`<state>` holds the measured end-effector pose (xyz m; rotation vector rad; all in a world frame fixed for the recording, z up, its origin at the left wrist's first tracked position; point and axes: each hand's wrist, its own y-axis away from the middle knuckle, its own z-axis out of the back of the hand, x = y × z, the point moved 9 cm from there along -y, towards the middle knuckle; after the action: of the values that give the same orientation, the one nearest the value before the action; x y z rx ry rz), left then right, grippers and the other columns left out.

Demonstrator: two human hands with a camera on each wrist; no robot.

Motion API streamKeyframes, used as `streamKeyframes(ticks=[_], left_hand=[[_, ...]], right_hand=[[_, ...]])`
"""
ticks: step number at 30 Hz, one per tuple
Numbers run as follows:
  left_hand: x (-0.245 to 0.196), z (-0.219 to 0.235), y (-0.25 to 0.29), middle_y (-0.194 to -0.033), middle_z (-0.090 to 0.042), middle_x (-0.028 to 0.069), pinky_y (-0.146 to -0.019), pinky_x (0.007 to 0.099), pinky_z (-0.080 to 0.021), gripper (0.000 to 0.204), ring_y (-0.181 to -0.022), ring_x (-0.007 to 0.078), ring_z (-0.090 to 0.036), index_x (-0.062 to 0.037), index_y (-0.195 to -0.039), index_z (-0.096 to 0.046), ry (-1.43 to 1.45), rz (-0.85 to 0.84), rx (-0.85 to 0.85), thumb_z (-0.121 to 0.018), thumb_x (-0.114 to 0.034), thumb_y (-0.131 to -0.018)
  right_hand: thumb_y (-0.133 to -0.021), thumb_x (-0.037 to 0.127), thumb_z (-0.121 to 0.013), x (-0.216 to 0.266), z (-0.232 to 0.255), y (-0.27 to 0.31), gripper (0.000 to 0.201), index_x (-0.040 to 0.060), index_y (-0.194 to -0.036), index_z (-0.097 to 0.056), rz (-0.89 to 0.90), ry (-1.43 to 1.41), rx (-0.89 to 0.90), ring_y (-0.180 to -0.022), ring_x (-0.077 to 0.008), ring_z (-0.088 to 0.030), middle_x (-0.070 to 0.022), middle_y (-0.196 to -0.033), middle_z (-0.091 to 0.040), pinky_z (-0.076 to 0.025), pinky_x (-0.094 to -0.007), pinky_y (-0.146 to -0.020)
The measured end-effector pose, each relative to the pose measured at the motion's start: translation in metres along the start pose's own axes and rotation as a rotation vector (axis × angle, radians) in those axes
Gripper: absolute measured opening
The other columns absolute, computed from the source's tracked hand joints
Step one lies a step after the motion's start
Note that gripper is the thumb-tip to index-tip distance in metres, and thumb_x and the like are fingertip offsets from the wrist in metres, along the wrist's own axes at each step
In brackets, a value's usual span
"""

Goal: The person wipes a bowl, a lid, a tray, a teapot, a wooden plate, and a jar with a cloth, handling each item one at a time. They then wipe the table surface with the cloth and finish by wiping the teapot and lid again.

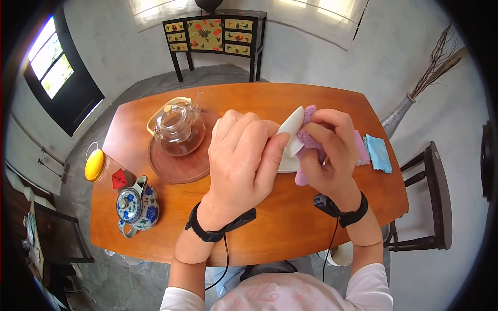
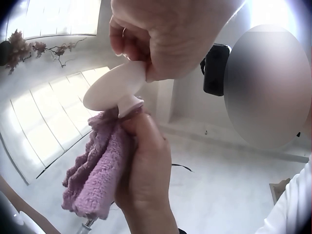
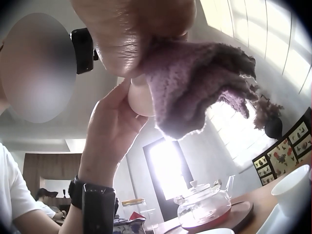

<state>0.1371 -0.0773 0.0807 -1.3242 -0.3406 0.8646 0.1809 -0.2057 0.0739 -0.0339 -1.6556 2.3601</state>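
My left hand (image 1: 236,155) pinches the rim of a small white footed cup (image 2: 114,85) between thumb and fingers, above the table. The cup is tipped on its side, its flared foot towards my right hand. A fuzzy purple cloth (image 2: 100,170) is bunched in my right hand (image 1: 332,142), whose fingers grip it right at the cup's foot. In the right wrist view the cloth hangs over part of the cup. Below the hands, a white tray (image 1: 288,165) is mostly hidden. A white cup (image 3: 292,189) stands at the right edge of the right wrist view.
A glass teapot (image 1: 179,129) sits on a round wooden tray (image 1: 176,173) at left. Nearer stand a blue-flowered porcelain teapot (image 1: 137,207) and a yellow-lidded glass jar (image 1: 108,173). Folded pink (image 1: 360,147) and blue cloths (image 1: 377,153) lie at right, near a dark chair (image 1: 436,202).
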Motion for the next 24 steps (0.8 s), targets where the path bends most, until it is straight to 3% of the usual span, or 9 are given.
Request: streamKeyframes(ticks=[4,6,7,10,13,14,15,18,24], left_hand=[[0.003,-0.002,0.0,-0.064,-0.047,0.006,-0.054,0.0339,-0.032,0.009,-0.058,0.0242,-0.039,-0.0042,-0.076,-0.055,0.015,0.02,-0.005,-0.064,-0.005,-0.078],[0.005,-0.004,0.001,-0.064,-0.047,0.006,-0.054,0.0337,-0.032,0.009,-0.058,0.0242,-0.039,-0.0043,-0.076,-0.055,0.028,0.035,-0.007,-0.064,-0.006,-0.077],[0.005,-0.003,0.001,-0.064,-0.047,0.006,-0.054,0.0337,-0.032,0.009,-0.058,0.0242,-0.039,-0.0043,-0.076,-0.055,0.03,0.036,-0.005,-0.064,-0.006,-0.077],[0.004,-0.003,0.0,-0.064,-0.047,0.0062,-0.054,0.034,-0.032,0.009,-0.058,0.0244,-0.04,-0.0043,-0.076,-0.055,0.029,0.033,-0.003,-0.064,-0.006,-0.077],[0.002,-0.005,0.002,-0.064,-0.047,0.0064,-0.054,0.0342,-0.033,0.009,-0.059,0.0245,-0.041,-0.0042,-0.076,-0.055,-0.026,0.004,0.007,-0.064,-0.006,-0.077],[0.002,-0.005,0.002,-0.064,-0.047,0.0065,-0.054,0.0343,-0.033,0.009,-0.059,0.0246,-0.04,-0.0041,-0.076,-0.055,-0.028,-0.004,0.001,-0.064,-0.006,-0.077],[0.001,-0.005,0.002,-0.064,-0.047,0.0066,-0.054,0.0344,-0.033,0.009,-0.059,0.0247,-0.04,-0.0041,-0.076,-0.055,-0.029,-0.013,-0.002,-0.064,-0.005,-0.077],[0.003,-0.006,0.001,-0.064,-0.047,0.0066,-0.055,0.0345,-0.033,0.009,-0.059,0.0249,-0.04,-0.004,-0.076,-0.055,-0.006,0.008,0.022,-0.064,-0.006,-0.077],[-0.006,0.002,-0.002,-0.065,-0.048,0.007,-0.055,0.0344,-0.034,0.01,-0.06,0.0253,-0.042,-0.0038,-0.077,-0.055,-0.028,-0.019,0.022,-0.064,-0.007,-0.077]], right_hand=[[-0.057,-0.009,-0.054,0.005,0.008,-0.007,0.035,-0.0012,-0.09,-0.06,0.007,0.044,0.007,-0.078,-0.0256,-0.054,-0.013,-0.095,-0.053,-0.047,-0.0315,-0.065],[-0.057,-0.009,-0.055,-0.011,0.018,-0.012,0.036,0.0004,-0.091,-0.059,-0.205,-0.187,-0.043,-0.079,-0.0266,-0.054,-0.0123,-0.097,-0.053,-0.046,-0.0331,-0.066],[-0.057,-0.009,-0.055,-0.01,0.02,-0.013,0.036,0.0004,-0.091,-0.059,-0.208,-0.186,-0.044,-0.079,-0.0266,-0.054,-0.0123,-0.097,-0.053,-0.046,-0.0331,-0.066],[-0.059,-0.006,-0.059,0.017,0.001,-0.015,0.033,0.0029,-0.091,-0.057,0.077,0.092,0.191,-0.078,-0.0257,-0.051,-0.0095,-0.1,-0.054,-0.046,-0.0321,-0.067],[-0.061,-0.004,-0.059,0.037,-0.011,-0.009,0.028,0.0032,-0.089,-0.057,0.191,0.256,0.23,-0.078,-0.0256,-0.05,-0.0085,-0.097,-0.053,-0.045,-0.0325,-0.065],[-0.063,-0.002,-0.059,0.041,-0.012,-0.006,0.024,0.0028,-0.086,-0.058,0.239,0.275,0.169,-0.077,-0.026,-0.051,-0.0075,-0.093,-0.053,-0.045,-0.033,-0.064],[-0.063,-0.002,-0.059,0.037,-0.012,-0.005,0.024,0.0028,-0.086,-0.058,0.236,0.275,0.166,-0.077,-0.026,-0.051,-0.0075,-0.093,-0.053,-0.045,-0.033,-0.064],[-0.061,-0.006,-0.058,-0.009,0.0,-0.008,0.028,0.0002,-0.088,-0.059,-0.077,0.032,0.117,-0.075,-0.0269,-0.052,-0.01,-0.093,-0.054,-0.045,-0.0323,-0.062],[-0.059,-0.005,-0.06,0.013,0.0,-0.003,0.031,-0.0008,-0.09,-0.059,0.081,0.125,0.074,-0.074,-0.027,-0.052,-0.0107,-0.094,-0.054,-0.045,-0.0335,-0.062]])
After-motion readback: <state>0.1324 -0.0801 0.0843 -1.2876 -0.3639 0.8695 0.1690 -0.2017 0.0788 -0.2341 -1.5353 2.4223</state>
